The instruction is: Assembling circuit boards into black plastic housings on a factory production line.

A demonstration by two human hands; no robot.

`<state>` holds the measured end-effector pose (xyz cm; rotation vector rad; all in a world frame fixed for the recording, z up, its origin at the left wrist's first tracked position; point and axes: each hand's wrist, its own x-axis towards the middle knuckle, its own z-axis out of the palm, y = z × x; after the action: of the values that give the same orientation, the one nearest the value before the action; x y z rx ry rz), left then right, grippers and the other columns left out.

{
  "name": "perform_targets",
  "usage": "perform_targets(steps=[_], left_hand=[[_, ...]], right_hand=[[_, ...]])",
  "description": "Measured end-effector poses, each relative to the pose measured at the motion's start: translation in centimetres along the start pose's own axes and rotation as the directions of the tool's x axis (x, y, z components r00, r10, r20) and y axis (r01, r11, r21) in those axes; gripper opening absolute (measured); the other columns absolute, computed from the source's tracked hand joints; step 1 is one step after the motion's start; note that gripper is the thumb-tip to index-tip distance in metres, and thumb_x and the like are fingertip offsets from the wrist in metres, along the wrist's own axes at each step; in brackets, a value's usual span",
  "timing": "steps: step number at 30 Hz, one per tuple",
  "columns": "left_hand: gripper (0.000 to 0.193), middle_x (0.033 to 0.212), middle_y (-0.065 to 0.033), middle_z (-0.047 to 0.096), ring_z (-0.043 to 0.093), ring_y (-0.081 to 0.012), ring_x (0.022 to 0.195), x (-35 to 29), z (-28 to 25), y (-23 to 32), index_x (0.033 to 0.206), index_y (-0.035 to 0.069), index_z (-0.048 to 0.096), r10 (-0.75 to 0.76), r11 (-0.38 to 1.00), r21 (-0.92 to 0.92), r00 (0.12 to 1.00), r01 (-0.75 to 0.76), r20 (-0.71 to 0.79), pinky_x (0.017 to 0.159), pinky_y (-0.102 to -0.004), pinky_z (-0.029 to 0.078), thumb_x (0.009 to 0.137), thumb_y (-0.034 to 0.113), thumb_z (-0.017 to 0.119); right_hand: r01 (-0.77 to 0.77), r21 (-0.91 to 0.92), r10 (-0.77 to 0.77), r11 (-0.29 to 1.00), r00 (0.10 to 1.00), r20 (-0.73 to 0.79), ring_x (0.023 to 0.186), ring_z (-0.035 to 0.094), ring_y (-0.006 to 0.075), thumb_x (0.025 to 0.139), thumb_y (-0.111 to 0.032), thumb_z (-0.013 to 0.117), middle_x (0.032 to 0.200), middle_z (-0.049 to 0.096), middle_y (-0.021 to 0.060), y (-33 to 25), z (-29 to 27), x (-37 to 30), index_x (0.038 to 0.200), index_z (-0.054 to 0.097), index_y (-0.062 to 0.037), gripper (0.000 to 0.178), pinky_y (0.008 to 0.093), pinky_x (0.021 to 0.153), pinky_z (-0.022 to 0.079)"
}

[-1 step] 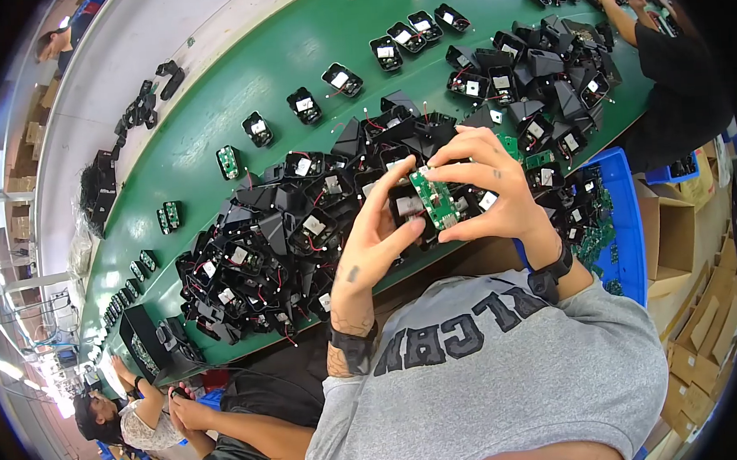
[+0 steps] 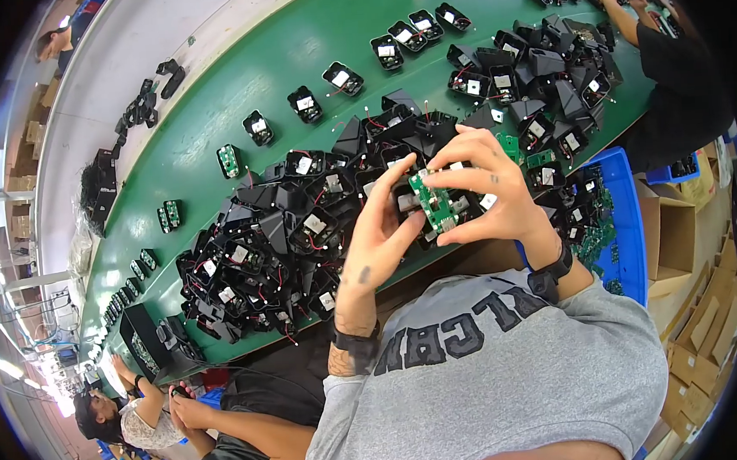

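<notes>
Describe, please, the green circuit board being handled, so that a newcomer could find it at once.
On the long green conveyor belt, look at the near edge, above the heap of black plastic housings. The small green circuit board is pinched between the left hand and right hand, the only board lifted off the belt.

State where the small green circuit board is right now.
In the head view, just right of centre, the green circuit board is pinched between the left hand and right hand, above the black housings.
</notes>
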<state>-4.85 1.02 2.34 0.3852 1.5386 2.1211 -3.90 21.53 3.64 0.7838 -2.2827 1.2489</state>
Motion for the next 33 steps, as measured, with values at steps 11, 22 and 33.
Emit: perform_targets(steps=[11, 22, 33], left_hand=[[0.066, 0.129, -0.0152, 0.054, 0.061, -0.0215, 0.11, 0.6, 1.7, 0.0, 0.152, 0.01, 0.022, -0.101, 0.944, -0.325, 0.986, 0.053, -0.131, 0.078, -0.0302, 0.057, 0.09, -0.003, 0.041], [0.076, 0.133, -0.0186, 0.048, 0.054, -0.0236, 0.119, 0.1, 1.6, 0.3, 0.154, 0.008, 0.013, -0.021, 0.985, -0.173, 0.999, 0.014, -0.034, 0.1, -0.0344, 0.044, 0.09, -0.003, 0.052], [0.077, 0.154, -0.0135, 0.021, 0.03, -0.0233, 0.138, -0.2, 1.2, -0.9, 0.155, 0.008, 0.0, 0.024, 1.0, -0.001, 1.0, -0.024, -0.006, 0.11, -0.0342, 0.029, 0.093, -0.003, 0.045]], right_hand=[[0.034, -0.224, -0.042, 0.974, 0.999, -0.029, 0.127, 0.044, 0.034, 0.054, -0.036, 0.087, 0.124, 0.059, 0.0049, -0.6, 1.6, -0.4, 0.103, 0.074, -0.0213, 0.053, 0.0554, 0.108, 0.031], [-0.205, 0.075, 0.196, 0.976, 0.975, 0.108, 0.133, 0.04, 0.0348, 0.058, -0.025, 0.087, 0.136, 0.053, 0.0094, 0.1, 1.0, 0.4, 0.107, 0.074, -0.0174, 0.051, 0.0468, 0.108, 0.032], [-0.561, 0.555, 0.525, 0.614, 0.816, 0.244, 0.114, 0.057, 0.0185, 0.083, 0.003, 0.063, 0.125, 0.06, 0.014, -0.5, 1.9, 0.5, 0.124, 0.056, 0.001, 0.042, 0.0304, 0.095, 0.046]])
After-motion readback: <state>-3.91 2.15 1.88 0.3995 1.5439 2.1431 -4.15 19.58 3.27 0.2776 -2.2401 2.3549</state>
